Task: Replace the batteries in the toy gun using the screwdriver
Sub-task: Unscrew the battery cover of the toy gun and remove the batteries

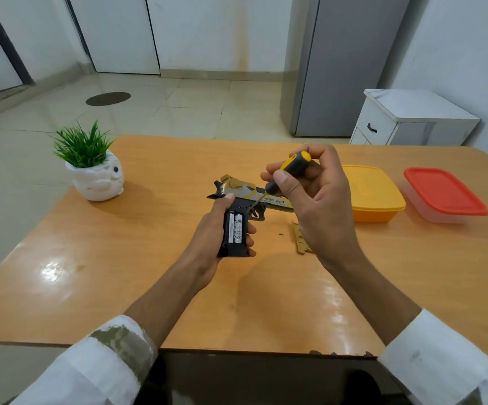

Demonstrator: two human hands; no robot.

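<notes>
A gold and black toy gun is held above the middle of the wooden table. My left hand grips its black handle from below. The battery bay in the handle is uncovered and two white batteries lie side by side in it. My right hand pinches a yellow and black screwdriver by the handle. Its thin shaft slants down to the left, with the tip at the gun's body just above the batteries. A gold cover plate lies on the table, partly hidden behind my right wrist.
A tiny dark screw lies on the table left of the cover plate. A yellow lidded box and a red-lidded box stand at the right. A white pot with a green plant stands at the left.
</notes>
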